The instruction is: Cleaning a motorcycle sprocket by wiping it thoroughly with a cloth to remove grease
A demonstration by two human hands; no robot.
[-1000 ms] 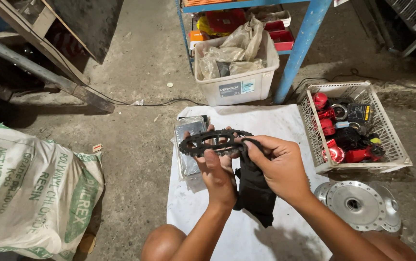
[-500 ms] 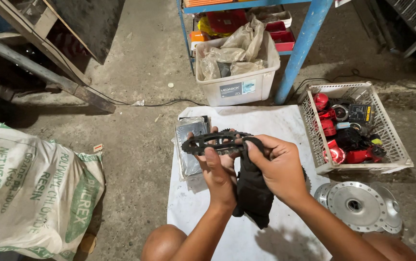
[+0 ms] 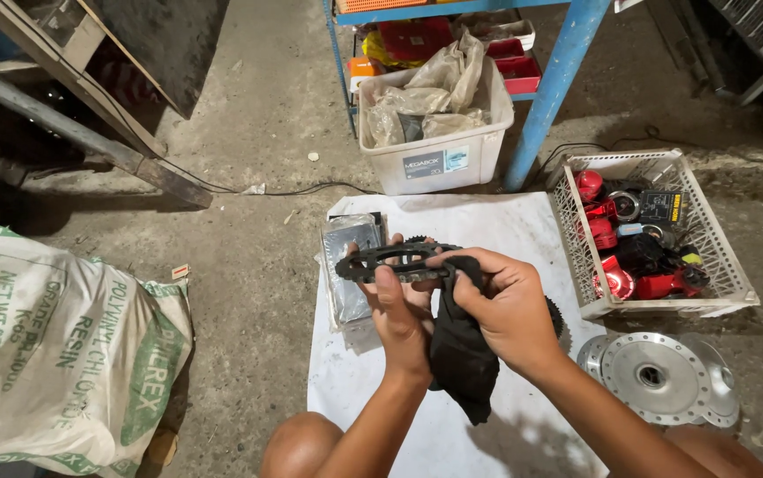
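Two hands gripping black sprocket (image 3: 399,262), left hand (image 3: 403,314) beneath, right hand (image 3: 510,310) clutching dark rag (image 3: 463,358)

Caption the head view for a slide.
Left hand holds a black toothed ring; right hand grips a black rag.

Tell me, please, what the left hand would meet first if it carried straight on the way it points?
Probably the clear plastic packet lying on the white sheet just beyond the left hand, though depth is hard to judge here.
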